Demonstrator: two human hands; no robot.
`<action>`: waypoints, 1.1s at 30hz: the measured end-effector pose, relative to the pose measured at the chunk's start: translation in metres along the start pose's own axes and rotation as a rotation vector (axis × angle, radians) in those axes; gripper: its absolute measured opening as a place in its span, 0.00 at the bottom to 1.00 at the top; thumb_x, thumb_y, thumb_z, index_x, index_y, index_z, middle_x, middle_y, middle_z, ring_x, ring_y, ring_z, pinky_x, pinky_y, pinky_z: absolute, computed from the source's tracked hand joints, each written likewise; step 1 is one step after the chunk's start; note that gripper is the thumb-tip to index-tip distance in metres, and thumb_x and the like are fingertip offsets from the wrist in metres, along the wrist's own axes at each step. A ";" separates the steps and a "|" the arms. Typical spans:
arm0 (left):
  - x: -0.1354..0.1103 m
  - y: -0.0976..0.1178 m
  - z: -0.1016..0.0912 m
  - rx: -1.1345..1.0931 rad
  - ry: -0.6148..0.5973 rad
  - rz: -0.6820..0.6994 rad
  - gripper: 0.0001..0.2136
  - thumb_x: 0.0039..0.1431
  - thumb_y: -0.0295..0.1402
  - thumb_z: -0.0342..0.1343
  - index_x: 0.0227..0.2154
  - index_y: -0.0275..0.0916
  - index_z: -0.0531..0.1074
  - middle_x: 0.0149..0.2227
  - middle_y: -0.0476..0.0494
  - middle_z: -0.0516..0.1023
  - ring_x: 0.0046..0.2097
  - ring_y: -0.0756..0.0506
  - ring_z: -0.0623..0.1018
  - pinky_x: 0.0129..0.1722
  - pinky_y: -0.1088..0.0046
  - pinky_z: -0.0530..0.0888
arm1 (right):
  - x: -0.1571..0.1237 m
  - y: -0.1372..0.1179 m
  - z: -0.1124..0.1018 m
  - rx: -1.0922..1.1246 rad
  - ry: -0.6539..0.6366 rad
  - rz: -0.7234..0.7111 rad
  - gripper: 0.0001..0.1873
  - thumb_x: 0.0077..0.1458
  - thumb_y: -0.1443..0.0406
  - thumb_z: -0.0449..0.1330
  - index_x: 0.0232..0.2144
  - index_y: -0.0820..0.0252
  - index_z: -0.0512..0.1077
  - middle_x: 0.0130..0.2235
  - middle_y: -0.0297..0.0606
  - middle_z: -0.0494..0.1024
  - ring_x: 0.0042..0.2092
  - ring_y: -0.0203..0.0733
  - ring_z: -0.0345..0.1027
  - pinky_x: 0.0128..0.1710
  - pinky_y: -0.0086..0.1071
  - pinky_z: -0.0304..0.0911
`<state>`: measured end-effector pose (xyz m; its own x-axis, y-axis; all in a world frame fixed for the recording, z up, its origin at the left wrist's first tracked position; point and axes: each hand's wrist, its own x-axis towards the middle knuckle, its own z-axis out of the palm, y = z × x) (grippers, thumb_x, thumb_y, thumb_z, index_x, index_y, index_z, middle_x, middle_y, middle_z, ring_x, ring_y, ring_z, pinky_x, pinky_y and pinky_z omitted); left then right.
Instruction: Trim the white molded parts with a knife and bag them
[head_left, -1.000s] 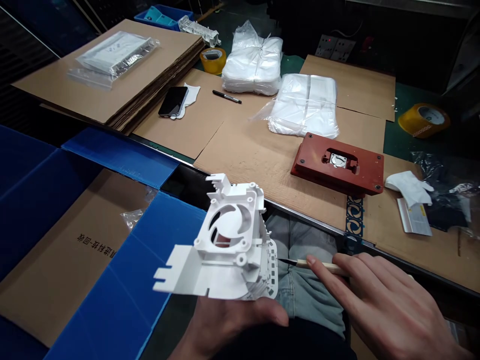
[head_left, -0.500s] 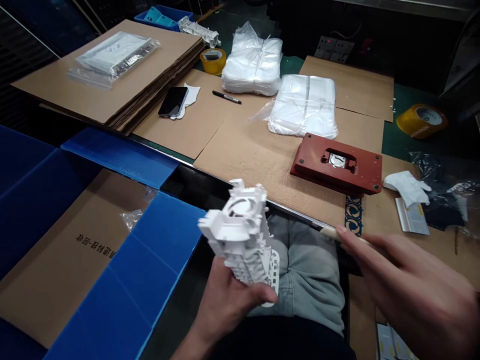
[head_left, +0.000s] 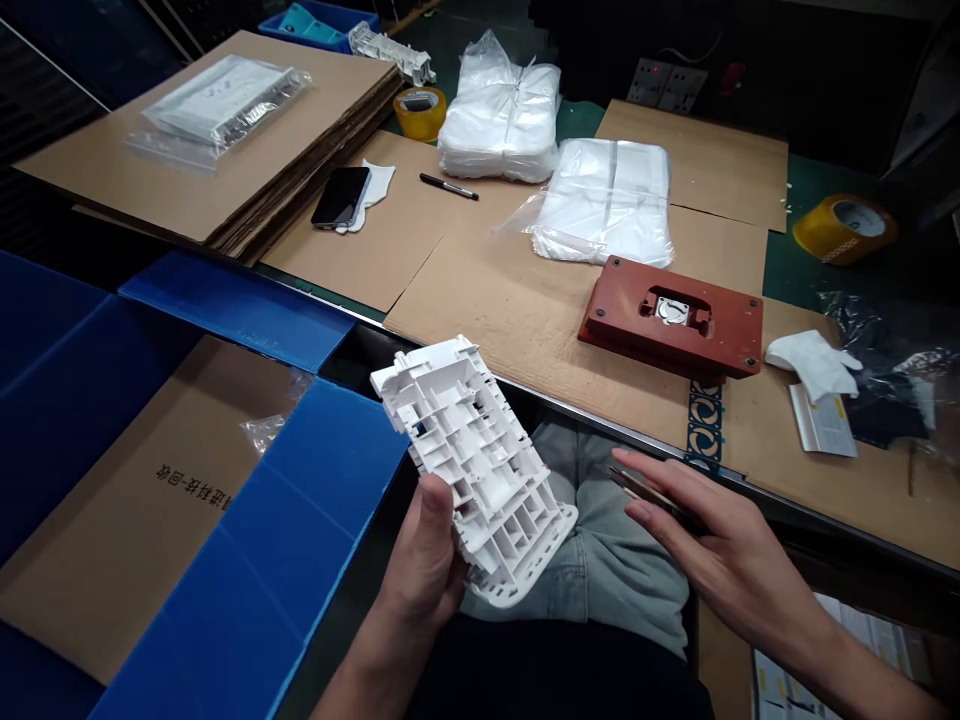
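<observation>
I have one white plastic part (head_left: 484, 455) gripped in the left hand (head_left: 416, 565) over the lap (head_left: 600, 590), one slim tool (head_left: 636, 486) pinched in the right hand (head_left: 724, 540). The part's long axis slants far-left, rounded end near-right. Beyond: one red block (head_left: 720, 325), two white bundles (head_left: 604, 200).

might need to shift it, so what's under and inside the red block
Set into the top of the red block is a small pale piece. A dark patterned strip on brown cardboard reaches the block's near edge. Anything directly underneath, including any more strip, is covered.
</observation>
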<state>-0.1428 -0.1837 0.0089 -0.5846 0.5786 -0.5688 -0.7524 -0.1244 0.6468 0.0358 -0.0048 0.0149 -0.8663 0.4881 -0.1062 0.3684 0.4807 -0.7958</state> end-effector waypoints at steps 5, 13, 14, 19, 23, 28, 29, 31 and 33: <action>0.002 0.002 0.007 -0.022 -0.084 -0.246 0.50 0.44 0.64 0.64 0.67 0.40 0.60 0.58 0.27 0.76 0.57 0.19 0.75 0.56 0.34 0.71 | 0.016 -0.001 -0.004 -0.042 -0.008 -0.337 0.20 0.66 0.72 0.57 0.58 0.53 0.71 0.47 0.40 0.75 0.47 0.40 0.70 0.44 0.32 0.66; 0.005 -0.014 0.017 -0.182 -0.266 -0.483 0.43 0.51 0.60 0.62 0.62 0.32 0.67 0.55 0.26 0.78 0.61 0.26 0.73 0.64 0.45 0.67 | 0.057 -0.032 -0.022 -0.184 -0.379 -0.832 0.26 0.63 0.73 0.57 0.61 0.52 0.70 0.45 0.41 0.74 0.44 0.45 0.64 0.44 0.42 0.58; 0.004 -0.016 0.017 -0.187 -0.272 -0.486 0.42 0.52 0.60 0.62 0.61 0.32 0.68 0.54 0.26 0.79 0.61 0.27 0.74 0.64 0.46 0.67 | 0.061 -0.038 -0.023 -0.172 -0.421 -0.857 0.22 0.64 0.68 0.60 0.59 0.53 0.72 0.44 0.41 0.74 0.43 0.45 0.64 0.44 0.42 0.58; 0.002 -0.020 0.016 -0.204 -0.268 -0.487 0.37 0.55 0.59 0.60 0.58 0.34 0.71 0.53 0.29 0.80 0.60 0.29 0.75 0.64 0.50 0.68 | 0.072 -0.053 -0.019 -0.127 -0.576 -0.937 0.21 0.61 0.53 0.65 0.53 0.54 0.77 0.39 0.38 0.74 0.40 0.42 0.65 0.46 0.42 0.58; 0.002 -0.020 0.017 -0.221 -0.267 -0.498 0.37 0.56 0.58 0.60 0.60 0.35 0.70 0.54 0.31 0.80 0.60 0.30 0.76 0.63 0.52 0.69 | 0.073 -0.049 -0.015 -0.076 -0.623 -0.914 0.24 0.59 0.53 0.67 0.54 0.55 0.76 0.41 0.39 0.75 0.42 0.42 0.66 0.50 0.41 0.58; 0.004 -0.019 0.020 -0.218 -0.278 -0.564 0.41 0.51 0.60 0.62 0.61 0.35 0.68 0.50 0.29 0.81 0.54 0.28 0.79 0.59 0.49 0.73 | 0.072 -0.042 -0.012 -0.033 -0.601 -0.894 0.25 0.58 0.53 0.68 0.55 0.56 0.77 0.41 0.39 0.75 0.41 0.41 0.66 0.50 0.41 0.58; 0.004 -0.019 0.020 -0.216 -0.280 -0.567 0.41 0.51 0.59 0.62 0.61 0.36 0.68 0.50 0.29 0.82 0.54 0.28 0.80 0.58 0.49 0.73 | 0.072 -0.041 -0.011 -0.029 -0.589 -0.900 0.25 0.58 0.53 0.68 0.54 0.57 0.77 0.40 0.40 0.75 0.41 0.41 0.66 0.50 0.41 0.58; 0.004 -0.018 0.021 -0.215 -0.280 -0.575 0.41 0.51 0.59 0.63 0.61 0.36 0.68 0.49 0.29 0.82 0.53 0.28 0.80 0.58 0.49 0.73 | 0.072 -0.039 -0.009 -0.025 -0.566 -0.916 0.25 0.58 0.53 0.68 0.54 0.58 0.77 0.40 0.40 0.75 0.41 0.42 0.66 0.49 0.41 0.58; 0.004 -0.017 0.020 -0.208 -0.271 -0.582 0.41 0.51 0.59 0.64 0.60 0.34 0.69 0.48 0.28 0.82 0.52 0.28 0.81 0.58 0.49 0.73 | 0.072 -0.038 -0.008 -0.024 -0.548 -0.931 0.25 0.58 0.53 0.68 0.53 0.59 0.77 0.39 0.40 0.75 0.41 0.42 0.66 0.49 0.42 0.58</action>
<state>-0.1259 -0.1628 0.0056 0.0102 0.7770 -0.6294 -0.9803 0.1319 0.1470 -0.0376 0.0182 0.0422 -0.8399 -0.4665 0.2773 -0.5119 0.5113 -0.6903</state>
